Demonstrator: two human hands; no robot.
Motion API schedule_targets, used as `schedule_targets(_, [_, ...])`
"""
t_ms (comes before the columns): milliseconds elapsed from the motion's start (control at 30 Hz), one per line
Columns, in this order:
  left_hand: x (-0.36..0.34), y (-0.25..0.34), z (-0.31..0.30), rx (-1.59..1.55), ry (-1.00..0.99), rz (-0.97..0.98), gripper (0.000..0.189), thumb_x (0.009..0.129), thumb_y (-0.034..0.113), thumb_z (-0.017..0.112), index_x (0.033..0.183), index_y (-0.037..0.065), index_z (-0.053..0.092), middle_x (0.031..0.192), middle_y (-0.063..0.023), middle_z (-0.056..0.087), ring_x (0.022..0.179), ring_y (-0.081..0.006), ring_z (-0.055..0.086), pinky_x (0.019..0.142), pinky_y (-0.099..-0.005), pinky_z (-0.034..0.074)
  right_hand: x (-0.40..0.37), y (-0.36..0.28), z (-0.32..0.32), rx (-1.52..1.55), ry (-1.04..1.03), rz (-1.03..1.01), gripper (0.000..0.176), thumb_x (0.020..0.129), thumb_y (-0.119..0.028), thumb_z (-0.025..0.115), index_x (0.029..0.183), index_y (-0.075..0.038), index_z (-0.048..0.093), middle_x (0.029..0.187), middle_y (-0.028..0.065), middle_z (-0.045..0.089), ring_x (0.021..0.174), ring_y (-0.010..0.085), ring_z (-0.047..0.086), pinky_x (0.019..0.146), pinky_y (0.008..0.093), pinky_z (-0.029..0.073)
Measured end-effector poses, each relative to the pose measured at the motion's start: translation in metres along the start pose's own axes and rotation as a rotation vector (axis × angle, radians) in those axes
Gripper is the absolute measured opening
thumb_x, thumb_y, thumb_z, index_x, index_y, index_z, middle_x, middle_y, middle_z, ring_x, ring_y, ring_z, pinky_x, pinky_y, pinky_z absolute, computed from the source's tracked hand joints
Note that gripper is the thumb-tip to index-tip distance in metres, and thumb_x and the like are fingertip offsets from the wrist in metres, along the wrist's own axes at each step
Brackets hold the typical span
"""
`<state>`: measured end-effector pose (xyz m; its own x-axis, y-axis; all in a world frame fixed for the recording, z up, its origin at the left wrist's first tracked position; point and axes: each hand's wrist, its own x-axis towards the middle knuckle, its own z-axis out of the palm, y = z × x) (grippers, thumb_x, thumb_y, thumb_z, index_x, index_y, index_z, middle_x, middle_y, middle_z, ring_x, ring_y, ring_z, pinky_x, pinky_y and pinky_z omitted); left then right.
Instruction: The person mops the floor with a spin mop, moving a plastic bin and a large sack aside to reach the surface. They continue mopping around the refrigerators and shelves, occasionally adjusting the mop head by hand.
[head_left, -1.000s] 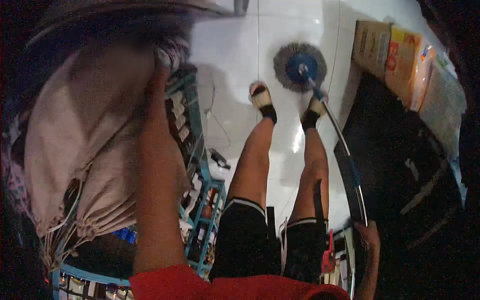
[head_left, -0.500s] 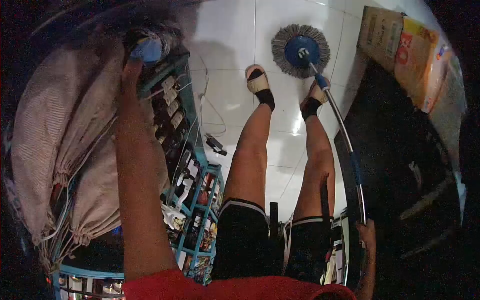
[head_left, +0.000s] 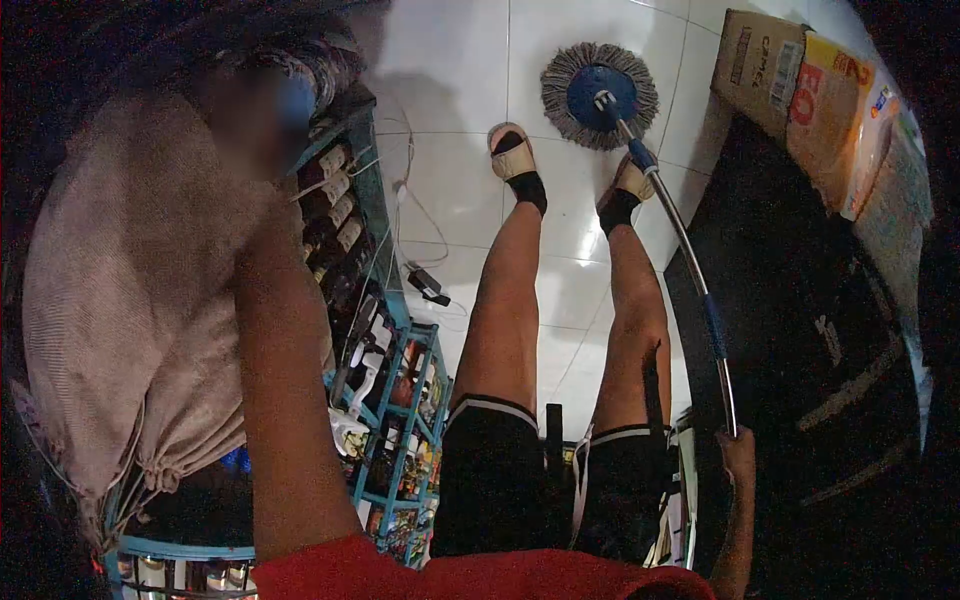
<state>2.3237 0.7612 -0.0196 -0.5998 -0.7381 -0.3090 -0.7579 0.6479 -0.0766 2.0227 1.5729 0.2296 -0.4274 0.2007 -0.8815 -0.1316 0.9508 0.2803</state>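
A round mop (head_left: 600,96) with grey strands and a blue centre lies on the white tiles near my feet. From it a bent metal pole (head_left: 690,255) runs down to the lower right, where my right hand (head_left: 737,452) is wrapped round its end. My left arm reaches up on the left side. At its end my left hand (head_left: 250,120) is smeared and dim, beside something light blue (head_left: 297,100); its fingers cannot be made out. Large beige sacks (head_left: 100,280) hang or lie left of that arm.
Teal shelving (head_left: 395,400) with bottles and small packets stands left of my legs. A cable with a black adapter (head_left: 428,287) lies on the floor. Cardboard boxes (head_left: 757,70) are at the upper right, above a large dark surface (head_left: 800,330).
The view has shifted slightly. My left hand has moved a little down and left and is now more blurred. The sacks look shifted; my right hand still holds the pole.
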Motion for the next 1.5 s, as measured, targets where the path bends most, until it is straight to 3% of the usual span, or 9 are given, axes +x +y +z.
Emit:
schedule_targets(367, [0.006, -0.006, 0.000, -0.012, -0.024, 0.030, 0.015, 0.075, 0.010, 0.049, 0.083, -0.001, 0.054, 0.084, -0.0194, 0.053, 0.079, -0.0328, 0.053, 0.069, -0.0436, 0.042, -0.012, -0.047, -0.010, 0.042, -0.059, 0.172, 0.021, 0.070, -0.014, 0.062, 0.071, 0.005, 0.053, 0.056, 0.0076, 0.048, 0.053, 0.0155, 0.045, 0.050, 0.0344, 0.038])
schedule_targets(433, [0.009, -0.007, 0.001, -0.011, -0.036, 0.033, 0.015, 0.075, 0.010, 0.049, 0.083, -0.002, 0.054, 0.083, -0.0194, 0.053, 0.078, -0.0328, 0.053, 0.068, -0.0436, 0.042, -0.005, -0.014, 0.001, 0.046, 0.044, -0.082, 0.020, 0.071, -0.013, 0.060, 0.076, 0.005, 0.053, 0.057, 0.0058, 0.048, 0.053, 0.0155, 0.045, 0.051, 0.0334, 0.039])
schedule_targets(633, [0.009, 0.001, 0.005, -0.008, -0.068, 0.055, 0.014, 0.075, 0.010, 0.049, 0.081, -0.002, 0.054, 0.081, -0.0194, 0.053, 0.076, -0.0327, 0.053, 0.067, -0.0437, 0.042, -0.017, -0.040, -0.012, 0.116, -0.035, -0.035, 0.028, 0.072, -0.013, 0.059, 0.092, 0.005, 0.052, 0.074, 0.0103, 0.052, 0.068, 0.0168, 0.050, 0.064, 0.0324, 0.042])
schedule_targets(900, [-0.013, 0.013, 0.014, -0.020, -0.171, 0.116, 0.013, 0.075, 0.009, 0.049, 0.078, -0.002, 0.054, 0.078, -0.0194, 0.054, 0.074, -0.0325, 0.054, 0.065, -0.0438, 0.042, -0.014, -0.033, -0.003, 0.106, 0.063, -0.144, 0.027, 0.073, -0.013, 0.059, 0.092, 0.005, 0.052, 0.067, 0.0079, 0.051, 0.059, 0.0146, 0.047, 0.053, 0.0293, 0.040])
schedule_targets(1067, [-0.072, 0.030, 0.020, -0.052, -0.301, 0.197, 0.013, 0.075, 0.009, 0.050, 0.076, -0.003, 0.054, 0.076, -0.0194, 0.055, 0.072, -0.0324, 0.054, 0.064, -0.0439, 0.042, -0.024, -0.050, -0.015, 0.122, -0.001, -0.132, 0.028, 0.074, -0.015, 0.060, 0.093, 0.005, 0.053, 0.066, 0.0123, 0.053, 0.055, 0.0156, 0.046, 0.052, 0.0294, 0.040])
schedule_targets(1233, [-0.156, 0.047, 0.025, -0.072, -0.475, 0.266, 0.013, 0.075, 0.009, 0.050, 0.075, -0.003, 0.054, 0.074, -0.0194, 0.055, 0.071, -0.0323, 0.055, 0.063, -0.0440, 0.042, -0.013, -0.063, -0.021, -0.360, 0.533, -0.426, 0.038, 0.085, -0.031, 0.047, 0.094, 0.005, 0.051, 0.057, 0.0130, 0.048, 0.048, 0.0207, 0.044, 0.047, 0.0317, 0.038])
schedule_targets(1333, [-0.197, 0.072, 0.028, -0.013, -0.502, 0.398, 0.013, 0.075, 0.009, 0.050, 0.074, -0.003, 0.054, 0.073, -0.0194, 0.055, 0.070, -0.0323, 0.055, 0.062, -0.0441, 0.042, 0.018, -0.078, -0.052, -0.363, 0.268, -0.338, 0.046, 0.089, -0.036, 0.038, 0.104, 0.007, 0.048, 0.052, 0.0155, 0.044, 0.047, 0.0244, 0.045, 0.046, 0.0350, 0.037])
schedule_targets(1400, [-0.216, 0.113, -0.004, -0.450, -0.648, -0.040, 0.016, 0.072, 0.009, 0.050, 0.079, -0.005, 0.054, 0.075, -0.0239, 0.054, 0.071, -0.0370, 0.054, 0.063, -0.0439, 0.042, 0.020, -0.146, -0.091, -0.262, 0.141, -0.272, 0.044, 0.090, -0.033, 0.036, 0.107, 0.006, 0.047, 0.051, 0.0168, 0.043, 0.047, 0.0249, 0.045, 0.047, 0.0365, 0.037])
schedule_targets(1500, [-0.275, 0.139, 0.017, -0.330, -0.559, 0.046, 0.016, 0.071, 0.009, 0.048, 0.079, -0.002, 0.057, 0.072, -0.0233, 0.056, 0.069, -0.0392, 0.055, 0.062, -0.0447, 0.045, 0.063, -0.178, -0.103, -0.470, 0.192, -0.480, 0.042, 0.089, -0.032, 0.034, 0.111, 0.001, 0.046, 0.067, 0.0222, 0.054, 0.062, 0.0383, 0.052, 0.058, 0.0464, 0.041])
